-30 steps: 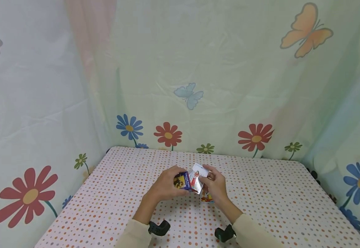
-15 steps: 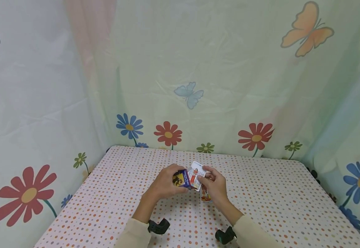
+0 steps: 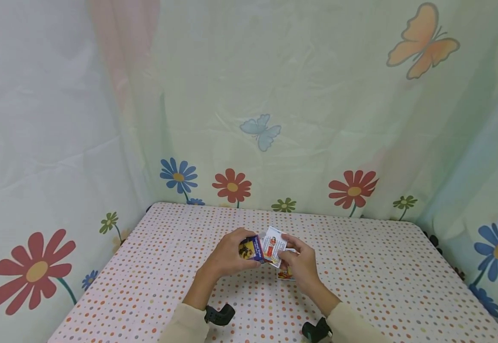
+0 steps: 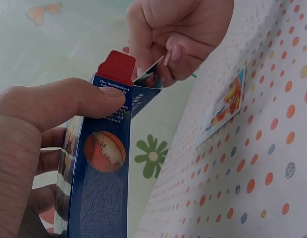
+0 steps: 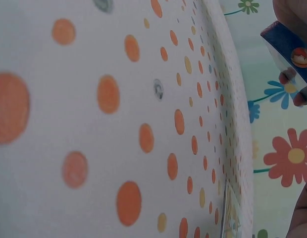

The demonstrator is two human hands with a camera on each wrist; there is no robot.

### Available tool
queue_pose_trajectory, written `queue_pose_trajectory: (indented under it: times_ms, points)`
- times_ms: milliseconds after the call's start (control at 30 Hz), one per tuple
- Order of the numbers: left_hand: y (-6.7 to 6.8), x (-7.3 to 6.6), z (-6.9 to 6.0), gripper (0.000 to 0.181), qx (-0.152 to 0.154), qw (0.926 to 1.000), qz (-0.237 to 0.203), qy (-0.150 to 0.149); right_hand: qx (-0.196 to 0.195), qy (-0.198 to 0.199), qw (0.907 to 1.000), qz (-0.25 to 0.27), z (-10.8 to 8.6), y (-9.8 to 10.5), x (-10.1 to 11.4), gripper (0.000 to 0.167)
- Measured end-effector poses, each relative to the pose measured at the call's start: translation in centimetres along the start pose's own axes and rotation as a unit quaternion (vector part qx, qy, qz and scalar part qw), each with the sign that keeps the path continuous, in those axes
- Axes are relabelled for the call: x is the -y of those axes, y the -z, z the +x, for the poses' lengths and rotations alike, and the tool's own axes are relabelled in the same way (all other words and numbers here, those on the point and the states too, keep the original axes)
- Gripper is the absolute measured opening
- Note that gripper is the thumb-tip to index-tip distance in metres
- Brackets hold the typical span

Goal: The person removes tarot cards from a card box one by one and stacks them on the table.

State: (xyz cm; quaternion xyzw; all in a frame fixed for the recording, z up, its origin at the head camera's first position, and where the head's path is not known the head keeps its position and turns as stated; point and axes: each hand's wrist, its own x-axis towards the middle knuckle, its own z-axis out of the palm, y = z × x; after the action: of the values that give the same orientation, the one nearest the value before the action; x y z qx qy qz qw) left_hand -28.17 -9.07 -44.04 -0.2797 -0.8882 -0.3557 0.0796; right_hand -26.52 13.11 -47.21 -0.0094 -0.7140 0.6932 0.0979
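My left hand (image 3: 227, 253) grips a dark blue box (image 3: 253, 248) with a yellow picture, its red end flap (image 4: 117, 66) standing out in the left wrist view. At the box's opened end, my right hand (image 3: 301, 261) pinches a white card (image 3: 273, 244) with a red figure between thumb and fingers. The card's lower left part meets the box. Below my right hand a colourful card (image 3: 285, 272) lies on the table, partly covered by the hand; it also shows in the left wrist view (image 4: 226, 107).
The table (image 3: 180, 228) has a white cloth with coloured dots. Behind and beside it hangs a pale curtain (image 3: 317, 105) printed with flowers and butterflies. Black bands (image 3: 220, 315) are at both wrists.
My right hand has shifted slightly right and down. The white card now faces the head view more, and its glare is gone. My left hand and the box have barely moved.
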Motion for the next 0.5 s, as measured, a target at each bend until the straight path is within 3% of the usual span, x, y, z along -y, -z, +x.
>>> queue_pose_trajectory:
  times_ms: [500]
  points:
    - [0.1,-0.2,0.0,0.069,-0.006,0.9999,0.009,0.004,-0.023,-0.024,0.9991,-0.027,0.9,2.1,-0.4,0.053]
